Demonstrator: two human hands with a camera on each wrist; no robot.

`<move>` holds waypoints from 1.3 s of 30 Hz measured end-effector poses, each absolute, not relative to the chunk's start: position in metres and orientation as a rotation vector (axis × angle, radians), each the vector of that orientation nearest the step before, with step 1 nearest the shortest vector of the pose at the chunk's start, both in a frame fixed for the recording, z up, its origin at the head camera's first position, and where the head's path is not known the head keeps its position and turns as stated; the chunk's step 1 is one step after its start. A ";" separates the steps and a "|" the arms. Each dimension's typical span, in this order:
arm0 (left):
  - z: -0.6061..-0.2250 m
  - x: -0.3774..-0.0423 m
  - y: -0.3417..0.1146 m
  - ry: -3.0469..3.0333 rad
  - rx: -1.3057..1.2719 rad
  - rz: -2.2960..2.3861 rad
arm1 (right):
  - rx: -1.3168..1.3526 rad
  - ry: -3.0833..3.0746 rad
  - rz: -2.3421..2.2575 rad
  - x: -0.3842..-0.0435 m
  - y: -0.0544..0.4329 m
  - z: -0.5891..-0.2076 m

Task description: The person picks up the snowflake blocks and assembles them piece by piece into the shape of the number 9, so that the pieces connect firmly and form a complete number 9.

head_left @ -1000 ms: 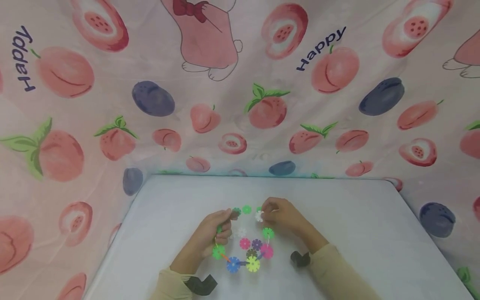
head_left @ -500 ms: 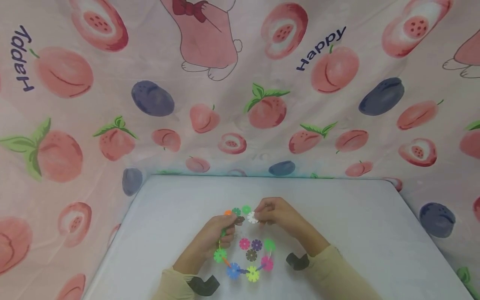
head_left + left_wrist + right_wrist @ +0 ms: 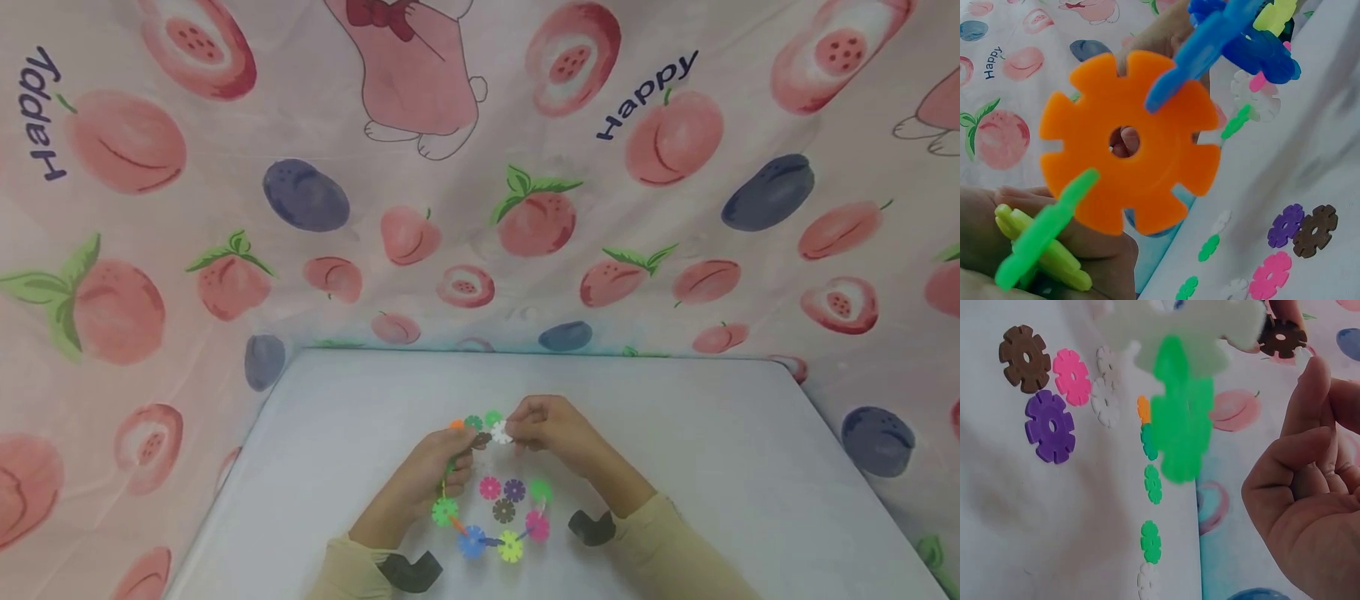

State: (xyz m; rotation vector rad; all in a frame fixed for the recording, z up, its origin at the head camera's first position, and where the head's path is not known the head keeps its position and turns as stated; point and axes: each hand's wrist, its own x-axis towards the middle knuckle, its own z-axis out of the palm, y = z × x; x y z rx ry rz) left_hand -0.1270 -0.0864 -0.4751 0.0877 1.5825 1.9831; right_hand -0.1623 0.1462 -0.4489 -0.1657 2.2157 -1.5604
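Note:
My left hand (image 3: 431, 479) grips a chain of slotted plastic discs and pinches a brown disc (image 3: 482, 440) at its fingertips. Across from it, my right hand (image 3: 551, 423) pinches a white disc (image 3: 501, 431) by its edge, right beside the brown one. Whether their slots are joined, I cannot tell. The chain droops in a curve below the hands: a green disc (image 3: 445, 511), a blue disc (image 3: 472, 542), a yellow disc (image 3: 510, 547) and a magenta disc (image 3: 537, 526) show. An orange disc (image 3: 1079, 187) of the chain fills much of the left wrist view.
On the white table (image 3: 675, 442) lie a loose pink disc (image 3: 490, 487), a purple disc (image 3: 513, 490) and another brown disc (image 3: 1024, 359). Behind the hands is a row with an orange disc (image 3: 456, 425) and green discs (image 3: 492, 419). A fruit-print cloth (image 3: 465, 208) hangs behind the table.
My right hand has moved left with the white disc, up to the brown disc in my left hand. The left hand has shifted slightly right, and the chain hangs a little lower.

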 end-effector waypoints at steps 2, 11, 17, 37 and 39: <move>-0.475 -0.128 -0.085 1.593 0.086 1.974 | -0.170 2.229 -1.556 -0.161 0.145 -0.448; -0.474 -0.128 -0.083 1.764 0.149 1.895 | -0.239 2.312 -1.534 -0.157 0.144 -0.447; -0.471 -0.127 -0.083 1.865 0.193 1.858 | -0.275 2.313 -1.568 -0.154 0.142 -0.445; -0.468 -0.125 -0.080 1.886 0.172 1.842 | -0.367 2.275 -1.554 -0.155 0.145 -0.445; -0.469 -0.125 -0.080 1.888 0.171 1.837 | -0.355 2.277 -1.551 -0.153 0.145 -0.446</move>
